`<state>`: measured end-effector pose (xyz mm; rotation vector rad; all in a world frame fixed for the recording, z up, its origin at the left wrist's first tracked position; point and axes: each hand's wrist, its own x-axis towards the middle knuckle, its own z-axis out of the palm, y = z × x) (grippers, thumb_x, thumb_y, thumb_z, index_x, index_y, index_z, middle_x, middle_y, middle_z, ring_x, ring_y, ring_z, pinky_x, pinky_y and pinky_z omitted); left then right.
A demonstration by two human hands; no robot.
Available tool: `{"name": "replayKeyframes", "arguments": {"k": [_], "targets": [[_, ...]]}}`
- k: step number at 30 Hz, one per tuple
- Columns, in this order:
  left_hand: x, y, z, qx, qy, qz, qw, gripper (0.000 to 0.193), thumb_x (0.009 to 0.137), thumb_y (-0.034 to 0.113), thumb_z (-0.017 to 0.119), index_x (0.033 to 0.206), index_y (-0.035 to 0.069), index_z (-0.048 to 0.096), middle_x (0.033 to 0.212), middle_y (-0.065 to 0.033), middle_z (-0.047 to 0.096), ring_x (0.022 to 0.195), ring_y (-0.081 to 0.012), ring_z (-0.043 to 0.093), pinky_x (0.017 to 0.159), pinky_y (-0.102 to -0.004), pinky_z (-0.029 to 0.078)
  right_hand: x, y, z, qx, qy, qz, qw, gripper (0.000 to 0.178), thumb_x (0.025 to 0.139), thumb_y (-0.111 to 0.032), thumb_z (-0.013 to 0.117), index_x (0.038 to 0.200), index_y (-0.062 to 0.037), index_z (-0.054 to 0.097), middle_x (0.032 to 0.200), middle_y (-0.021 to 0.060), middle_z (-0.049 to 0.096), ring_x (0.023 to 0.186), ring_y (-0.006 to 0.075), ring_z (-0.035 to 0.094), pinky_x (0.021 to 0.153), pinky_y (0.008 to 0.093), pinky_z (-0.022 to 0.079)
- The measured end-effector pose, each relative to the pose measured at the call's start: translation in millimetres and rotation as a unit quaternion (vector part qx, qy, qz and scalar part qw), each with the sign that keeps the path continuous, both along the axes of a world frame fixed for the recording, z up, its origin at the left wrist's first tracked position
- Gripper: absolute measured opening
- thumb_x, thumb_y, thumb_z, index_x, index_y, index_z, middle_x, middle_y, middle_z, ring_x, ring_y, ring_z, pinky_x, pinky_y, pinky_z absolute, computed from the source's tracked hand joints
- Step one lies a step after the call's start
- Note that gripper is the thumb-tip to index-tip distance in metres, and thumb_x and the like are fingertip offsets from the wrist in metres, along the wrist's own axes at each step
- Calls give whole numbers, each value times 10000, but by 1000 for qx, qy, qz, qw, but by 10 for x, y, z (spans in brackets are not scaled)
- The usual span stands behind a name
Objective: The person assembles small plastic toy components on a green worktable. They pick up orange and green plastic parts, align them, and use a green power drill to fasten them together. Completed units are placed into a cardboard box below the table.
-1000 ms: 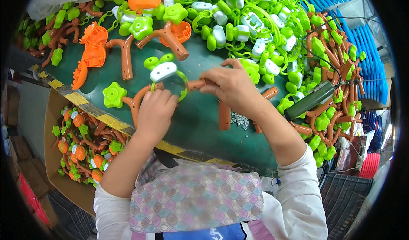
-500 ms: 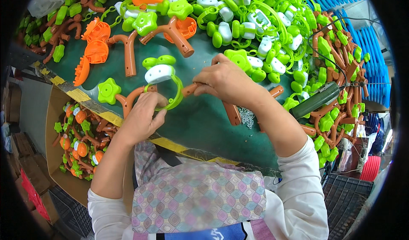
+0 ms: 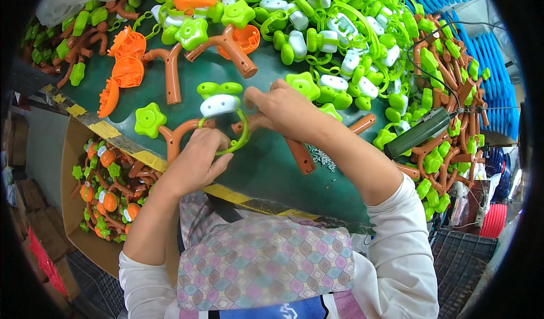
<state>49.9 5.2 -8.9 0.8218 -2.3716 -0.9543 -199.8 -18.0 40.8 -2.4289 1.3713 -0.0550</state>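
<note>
My left hand is closed around a forked brown plastic branch with a green star-shaped end. A bright green ring loops around that branch's end, topped by a white curved piece and green oval knobs. My right hand grips a second brown branch, partly hidden by my fingers; another green star shows just beyond the hand. This branch's open tip is at the ring's right side, facing the left branch's end across a small gap.
Small silver screws lie on the green tabletop. Green-and-white parts heap at the back. A dark green electric screwdriver hangs at right, before piled branches. Orange shells lie at far left; a cardboard box holds assembled pieces.
My right hand has moved left with its branch, bringing the tip to the ring. The ring and white piece have shifted slightly right and tilted. My left hand keeps its hold.
</note>
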Motion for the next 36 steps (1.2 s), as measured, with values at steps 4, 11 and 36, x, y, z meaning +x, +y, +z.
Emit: {"name": "replayKeyframes", "arguments": {"k": [4, 11, 36], "targets": [[-29, -11, 10, -16, -10, -7, 1000, 236, 868, 83, 718, 1028, 34, 551, 973, -151, 602, 965, -388, 552, 876, -451, 438, -177, 130, -244, 7, -129, 27, 991, 303, 901, -251, 717, 1050, -63, 533, 841, 107, 706, 818, 327, 663, 864, 418, 421], [-58, -2, -38, -49, 15, -27, 998, 238, 854, 60, 721, 1033, 38, 566, 970, -135, 605, 969, -388, 560, 895, -460, 425, -19, 157, -410, -151, -148, -17, 977, 222, 887, -125, 698, 1015, -84, 521, 848, 77, 666, 862, 307, 665, 926, 450, 422], [-81, 4, 152, -238, -45, 53, 969, 285, 777, 114, 769, 1035, 57, 663, 928, -97, 594, 990, -292, 586, 1023, -480, 421, -287, 548, -61, -301, -267, -116, 908, 273, 864, 16, 649, 1125, -59, 624, 1130, 113, 661, 1031, 325, 604, 899, 414, 475]]}}
